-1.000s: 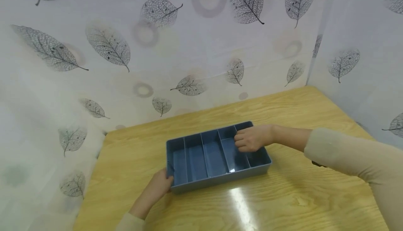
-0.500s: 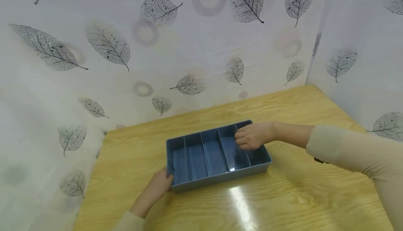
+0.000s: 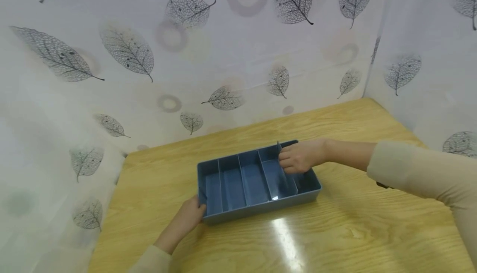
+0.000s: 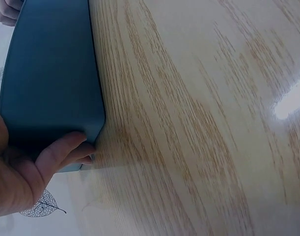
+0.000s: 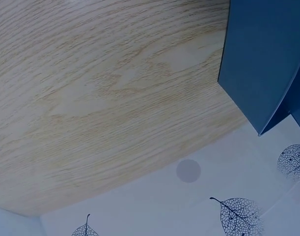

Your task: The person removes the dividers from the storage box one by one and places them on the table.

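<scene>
A blue-grey tray (image 3: 261,208) with upright dividers across it sits on the table. My left hand (image 3: 188,215) grips its left end, thumb over the rim; in the left wrist view the fingers of the left hand (image 4: 29,172) lie along the lower edge of the tray wall (image 4: 54,73). Over the right part of the tray, my right hand (image 3: 299,156) pinches the rightmost divider (image 3: 290,183) with curled fingers. That divider's far corner sticks up above the rim. In the right wrist view only a tray corner (image 5: 262,54) shows; the right hand is out of that frame.
The wood-grain table (image 3: 346,211) carries a bright light reflection in front of the tray. White sheets (image 3: 238,62) printed with leaves hang behind the table and along both sides.
My right hand has risen slightly, and the pinched divider has come up with it, its far corner now above the rim. The left hand keeps its hold on the tray.
</scene>
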{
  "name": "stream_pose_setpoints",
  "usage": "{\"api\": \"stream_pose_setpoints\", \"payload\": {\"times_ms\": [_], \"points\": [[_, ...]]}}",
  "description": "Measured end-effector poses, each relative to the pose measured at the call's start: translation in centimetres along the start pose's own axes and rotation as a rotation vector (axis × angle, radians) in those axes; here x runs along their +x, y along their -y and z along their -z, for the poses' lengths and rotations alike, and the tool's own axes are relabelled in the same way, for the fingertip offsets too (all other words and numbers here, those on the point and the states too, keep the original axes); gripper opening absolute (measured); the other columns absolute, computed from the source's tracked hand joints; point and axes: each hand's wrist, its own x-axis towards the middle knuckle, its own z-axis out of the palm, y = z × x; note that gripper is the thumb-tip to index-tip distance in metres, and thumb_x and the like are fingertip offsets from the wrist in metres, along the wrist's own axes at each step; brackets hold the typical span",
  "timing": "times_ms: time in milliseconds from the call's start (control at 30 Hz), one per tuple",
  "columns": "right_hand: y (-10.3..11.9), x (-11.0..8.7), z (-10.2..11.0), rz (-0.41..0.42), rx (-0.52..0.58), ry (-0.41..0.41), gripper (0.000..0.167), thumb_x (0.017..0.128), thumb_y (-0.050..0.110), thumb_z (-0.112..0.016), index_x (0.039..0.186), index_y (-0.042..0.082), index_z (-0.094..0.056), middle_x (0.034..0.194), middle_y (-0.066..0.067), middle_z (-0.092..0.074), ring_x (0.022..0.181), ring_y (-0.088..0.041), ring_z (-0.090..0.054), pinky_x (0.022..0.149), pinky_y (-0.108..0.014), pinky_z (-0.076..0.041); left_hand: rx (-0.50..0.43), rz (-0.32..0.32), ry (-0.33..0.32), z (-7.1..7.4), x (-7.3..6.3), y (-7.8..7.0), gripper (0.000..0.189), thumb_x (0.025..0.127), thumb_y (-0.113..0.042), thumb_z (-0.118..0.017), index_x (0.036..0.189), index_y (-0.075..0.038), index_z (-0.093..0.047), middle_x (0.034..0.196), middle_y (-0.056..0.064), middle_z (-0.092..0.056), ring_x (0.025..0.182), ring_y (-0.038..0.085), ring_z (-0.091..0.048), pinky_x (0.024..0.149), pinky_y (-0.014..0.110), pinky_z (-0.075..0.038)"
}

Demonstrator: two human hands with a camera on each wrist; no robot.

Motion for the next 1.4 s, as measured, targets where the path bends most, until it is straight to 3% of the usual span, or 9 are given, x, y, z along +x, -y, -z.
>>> {"api": "stream_pose_setpoints", "payload": {"times_ms": [400,567,667,867,1033,1233,1400], "points": [[-0.5,0.1,1.4,0.019,-0.025,0.012,0.003,0.079,0.011,-0.064,0.080,0.012,-0.061,0.082,0.000,-0.057,0.078,-0.016,-0.053,0.078,-0.029,-0.048,0.005,0.010,0.010,0.1,0.0,-0.2,0.022,0.090,-0.007,-0.043,0.096,0.012,-0.050,0.069,0.009,-0.050,0.057,0.017,-0.046,0.050,0.029,-0.039],[-1.0,0.1,2.0,0.021,-0.031,-0.011,0.005,0.081,0.009,-0.058,0.078,0.012,-0.060,0.079,0.000,-0.055,0.075,-0.017,-0.049,0.075,-0.028,-0.048,0.012,0.013,0.008,0.1,0.0,-0.2,0.019,0.089,-0.008,-0.043,0.092,0.010,-0.050,0.069,0.009,-0.050,0.058,0.018,-0.047,0.050,0.029,-0.039],[-1.4,0.1,2.6,0.028,-0.064,0.020,0.008,0.084,0.009,-0.053,0.080,0.011,-0.060,0.080,-0.001,-0.055,0.076,-0.017,-0.048,0.073,-0.028,-0.047,0.015,0.010,0.003,0.0,0.0,-0.1,0.017,0.089,-0.008,-0.043,0.089,0.008,-0.050,0.069,0.009,-0.050,0.058,0.018,-0.046,0.050,0.029,-0.039],[-1.7,0.0,3.9,0.042,-0.113,0.097,0.010,0.086,0.011,-0.049,0.085,0.010,-0.059,0.084,-0.002,-0.054,0.079,-0.018,-0.049,0.075,-0.028,-0.046,0.003,-0.003,0.003,-0.1,-0.1,-0.2,0.022,0.090,-0.008,-0.042,0.096,0.012,-0.050,0.069,0.008,-0.049,0.057,0.017,-0.045,0.050,0.029,-0.039],[-2.2,-0.1,4.5,0.039,-0.106,0.070,0.011,0.085,0.011,-0.049,0.084,0.008,-0.059,0.084,-0.004,-0.055,0.079,-0.019,-0.051,0.077,-0.030,-0.047,-0.032,-0.001,0.007,-0.1,-0.2,-0.2,0.023,0.090,-0.008,-0.041,0.100,0.011,-0.051,0.068,0.007,-0.050,0.056,0.016,-0.044,0.049,0.028,-0.038],[-2.5,-0.2,5.5,0.000,-0.136,0.060,0.012,0.085,0.009,-0.047,0.085,0.007,-0.059,0.086,-0.006,-0.057,0.078,-0.021,-0.051,0.075,-0.031,-0.046,-0.037,0.014,0.012,-0.1,-0.1,-0.1,0.025,0.090,-0.008,-0.040,0.103,0.011,-0.050,0.069,0.007,-0.050,0.057,0.016,-0.045,0.050,0.028,-0.038],[-2.3,-0.7,5.5,-0.085,-0.159,0.095,0.014,0.083,0.009,-0.048,0.088,0.004,-0.060,0.085,-0.008,-0.055,0.077,-0.021,-0.048,0.073,-0.031,-0.045,-0.054,0.029,0.028,-0.2,0.0,0.0,0.026,0.091,-0.007,-0.039,0.105,0.011,-0.051,0.069,0.006,-0.050,0.056,0.016,-0.044,0.050,0.028,-0.038]]}}
